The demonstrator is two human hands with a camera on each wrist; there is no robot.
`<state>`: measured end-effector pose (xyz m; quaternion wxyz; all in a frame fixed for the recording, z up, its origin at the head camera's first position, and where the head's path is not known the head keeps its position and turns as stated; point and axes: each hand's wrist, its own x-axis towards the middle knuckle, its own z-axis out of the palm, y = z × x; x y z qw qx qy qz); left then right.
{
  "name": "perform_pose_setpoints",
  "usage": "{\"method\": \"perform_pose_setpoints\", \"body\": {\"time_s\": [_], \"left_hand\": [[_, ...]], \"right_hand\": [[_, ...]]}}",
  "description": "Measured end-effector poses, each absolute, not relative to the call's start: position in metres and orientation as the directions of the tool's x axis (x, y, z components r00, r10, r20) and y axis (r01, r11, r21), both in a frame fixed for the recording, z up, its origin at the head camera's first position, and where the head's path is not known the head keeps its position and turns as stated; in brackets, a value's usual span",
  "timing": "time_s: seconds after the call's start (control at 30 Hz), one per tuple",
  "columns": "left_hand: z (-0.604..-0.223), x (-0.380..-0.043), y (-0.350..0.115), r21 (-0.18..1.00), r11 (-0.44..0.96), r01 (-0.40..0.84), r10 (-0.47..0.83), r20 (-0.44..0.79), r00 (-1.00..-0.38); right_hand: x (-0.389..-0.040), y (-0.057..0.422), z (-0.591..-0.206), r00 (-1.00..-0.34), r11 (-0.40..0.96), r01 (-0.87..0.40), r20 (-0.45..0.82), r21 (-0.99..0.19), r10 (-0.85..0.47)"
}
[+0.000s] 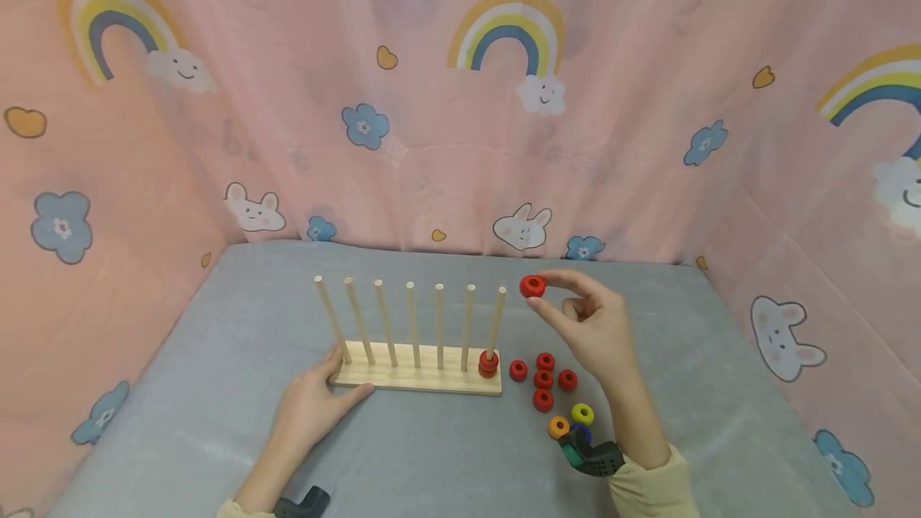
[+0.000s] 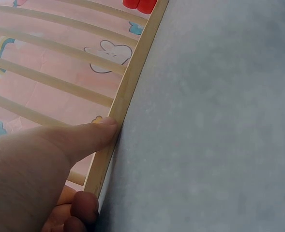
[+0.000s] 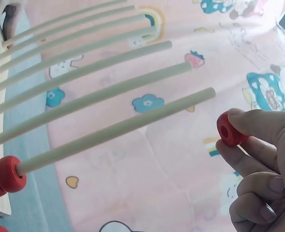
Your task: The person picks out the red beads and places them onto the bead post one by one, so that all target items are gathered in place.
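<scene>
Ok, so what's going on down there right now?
A person's right grip pinches a red bead near the tip of the rack's right-end peg, not yet on it. The left grip holds the left end of the wooden rack. Two red beads sit at the bottom of that peg; the other six pegs are bare. Five more red beads lie loose to the rack's right.

Legible text: none. On the pink curtain (image 1: 446, 182), faint marks (image 1: 233, 138) at left resemble characters but are too pale to read. In the right wrist view, thin line marks (image 3: 244, 37) on the curtain are too blurred to decipher. Wooden stand (image 1: 417, 380), red rings (image 1: 543, 385), black wrist unit (image 1: 603, 462): no readable label, brand or number.
</scene>
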<state>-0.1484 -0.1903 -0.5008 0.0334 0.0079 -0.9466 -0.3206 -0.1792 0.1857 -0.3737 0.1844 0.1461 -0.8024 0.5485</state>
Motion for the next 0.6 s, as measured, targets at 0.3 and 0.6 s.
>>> {"method": "perform_pose_setpoints", "body": {"time_s": [0.3,0.6], "left_hand": [[-0.501,-0.149,-0.190,0.607,0.795,0.008,-0.038,0.063,-0.997],[-0.502,-0.149,-0.190,0.610,0.793,0.009,-0.036,0.062,-0.997]], "right_hand": [[-0.175,0.173,-0.373,-0.877,0.322,-0.466,0.478,-0.824,-0.046],[-0.173,0.166,-0.375,-0.870,0.320,-0.473,0.492,-0.821,-0.025]]}}
